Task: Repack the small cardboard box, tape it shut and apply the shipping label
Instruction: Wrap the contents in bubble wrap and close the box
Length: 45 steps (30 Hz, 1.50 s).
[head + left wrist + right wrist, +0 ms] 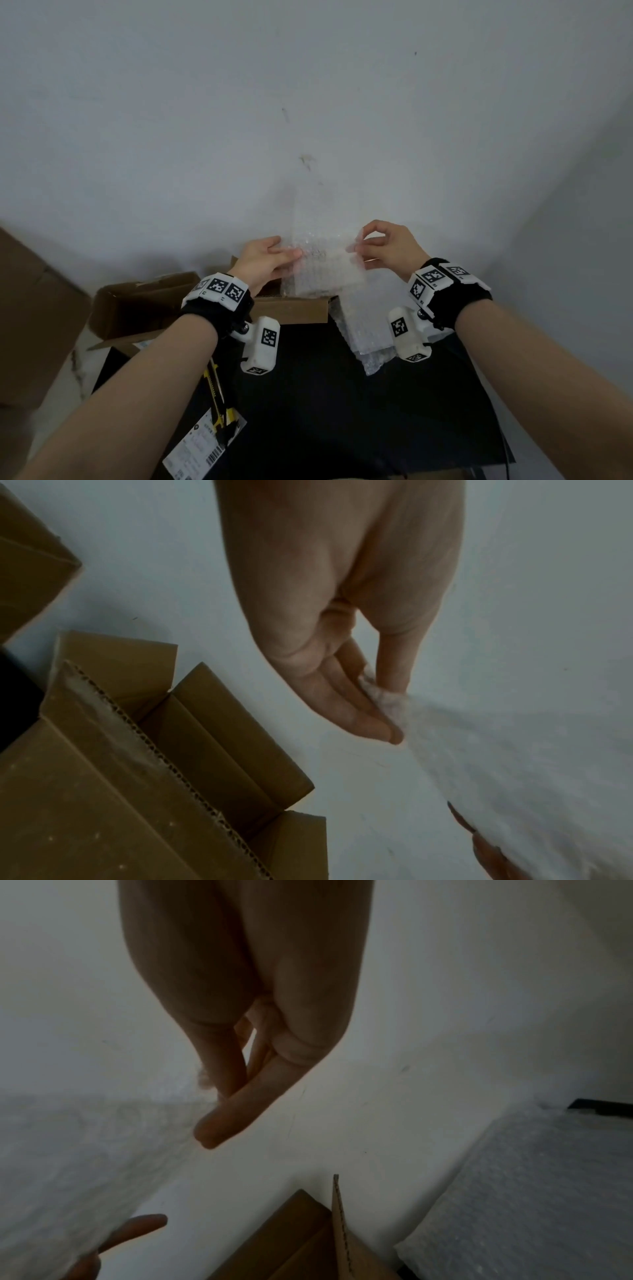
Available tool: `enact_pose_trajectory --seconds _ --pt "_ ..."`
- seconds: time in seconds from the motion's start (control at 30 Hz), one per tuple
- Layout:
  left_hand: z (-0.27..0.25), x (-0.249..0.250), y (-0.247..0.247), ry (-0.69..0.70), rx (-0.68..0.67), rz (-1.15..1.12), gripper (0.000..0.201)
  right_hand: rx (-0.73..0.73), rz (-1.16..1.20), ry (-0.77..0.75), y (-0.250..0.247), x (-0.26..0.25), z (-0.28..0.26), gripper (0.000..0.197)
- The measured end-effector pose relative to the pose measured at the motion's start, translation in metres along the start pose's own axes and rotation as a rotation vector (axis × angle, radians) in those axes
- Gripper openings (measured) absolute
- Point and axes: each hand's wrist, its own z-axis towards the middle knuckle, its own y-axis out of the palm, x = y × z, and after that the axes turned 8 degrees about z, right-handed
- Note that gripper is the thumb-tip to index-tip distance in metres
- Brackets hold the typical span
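1. Plain grey-white wall (308,102) fills the background; a black table (342,411) sits below it, pushed up against it.
2. Left hand (263,260) pinches the left edge of a bubble wrap sheet (322,260), thumb on top, fingers (346,710) underneath, seen close up in the left wrist view.
3. Right hand (387,246) pinches the sheet's right edge between thumb and fingertips (232,1074); other fingers curled.
4. Sheet is held upright between both hands, above the small cardboard box (291,308), its lower edge dipping at the box opening.
5. Small cardboard box sits at the far edge of the table against the wall, flaps open; corrugated flap edge visible in the left wrist view (154,750).
6. Second piece of bubble wrap (363,335) lies on the table just right of the box, under the right wrist.
7. Another open cardboard box (144,305) lies to the left of the small one, tipped on its side.
8. Shipping label (202,442) lies on the near-left table edge, barcode visible, not on the box.
9. Yellow-black utility knife (219,401) rests on the label, partly hidden by the left forearm.
10. Large brown cardboard carton (30,325) stands at far left, beside the table.
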Motion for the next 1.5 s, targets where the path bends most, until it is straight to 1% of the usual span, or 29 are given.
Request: enact_pose_trajectory --seconds 0.03,0.07,0.17,0.2,0.27,0.3,0.4,0.43,0.5,0.53,0.6,0.67,0.7,0.77,0.8,0.87,0.97,1.0,1.1,1.17,1.23,1.33,1.4,1.5 --pt "-0.001 0.000 -0.002 0.005 -0.007 0.003 0.072 0.005 0.007 -0.016 0.001 0.002 0.002 0.017" --pt "-0.002 0.000 -0.004 0.014 -0.012 0.013 0.062 0.008 0.021 -0.028 0.002 0.005 0.004 0.019" --pt "-0.005 -0.001 -0.007 0.070 0.004 0.048 0.019 0.027 0.052 -0.036 0.006 0.013 0.012 0.020" --pt "-0.005 -0.002 -0.009 0.086 0.009 0.052 0.021 0.034 0.061 -0.025 0.006 0.015 0.014 0.019" --pt "-0.007 -0.003 -0.012 0.079 0.005 0.026 0.037 0.043 0.081 0.012 0.009 0.019 0.018 0.013" --pt "-0.008 -0.003 -0.013 0.075 0.002 0.021 0.037 0.046 0.079 0.034 0.010 0.019 0.019 0.012" --pt "-0.010 -0.002 -0.020 0.068 -0.014 0.061 0.023 0.039 0.041 0.095 0.012 0.017 0.019 0.020" --pt "-0.011 0.000 -0.023 0.059 -0.035 0.085 0.023 0.025 0.060 0.119 0.012 0.016 0.019 0.019" --pt "-0.013 0.001 -0.029 0.028 -0.090 0.090 0.031 -0.010 0.111 0.151 0.014 0.015 0.019 0.013" --pt "-0.014 0.002 -0.031 0.011 -0.117 0.077 0.033 -0.019 0.097 0.149 0.015 0.015 0.020 0.014" --pt "-0.016 0.005 -0.032 -0.015 -0.121 0.094 0.026 -0.023 -0.009 0.112 0.020 0.017 0.023 0.017" --pt "-0.017 0.005 -0.029 0.000 -0.051 0.234 0.014 -0.041 -0.108 0.060 0.026 0.017 0.025 0.017" --pt "-0.017 0.006 -0.028 0.031 -0.028 0.349 0.016 -0.054 -0.134 0.045 0.029 0.017 0.027 0.018" --pt "-0.017 0.005 -0.027 0.088 -0.030 0.542 0.028 -0.077 -0.156 0.021 0.035 0.017 0.029 0.022" --pt "-0.017 0.005 -0.027 0.098 -0.050 0.591 0.032 -0.087 -0.150 0.011 0.038 0.017 0.030 0.025" --pt "-0.020 0.004 -0.027 0.091 -0.072 0.626 0.030 -0.105 -0.099 0.013 0.044 0.016 0.029 0.031" --pt "-0.022 0.000 -0.030 0.087 -0.007 0.581 0.024 -0.149 -0.013 0.106 0.048 0.017 0.028 0.037" --pt "-0.022 -0.003 -0.031 0.091 0.029 0.537 0.024 -0.175 -0.005 0.142 0.048 0.019 0.028 0.039" --pt "-0.024 -0.009 -0.034 0.090 0.137 0.357 0.018 -0.240 -0.048 0.188 0.045 0.029 0.028 0.045" --pt "-0.025 -0.014 -0.035 0.096 0.215 0.269 0.014 -0.240 0.011 0.225 0.045 0.036 0.027 0.044" --pt "-0.025 -0.019 -0.036 0.091 0.274 0.208 0.012 -0.213 0.086 0.232 0.047 0.040 0.029 0.039" --pt "-0.026 -0.028 -0.037 0.056 0.278 0.110 0.009 -0.195 0.148 0.217 0.053 0.042 0.031 0.030" --pt "-0.027 -0.032 -0.036 0.039 0.280 0.069 0.012 -0.190 0.154 0.207 0.059 0.042 0.031 0.031" --pt "-0.028 -0.036 -0.034 0.026 0.323 0.044 0.021 -0.173 0.138 0.179 0.067 0.044 0.030 0.037"
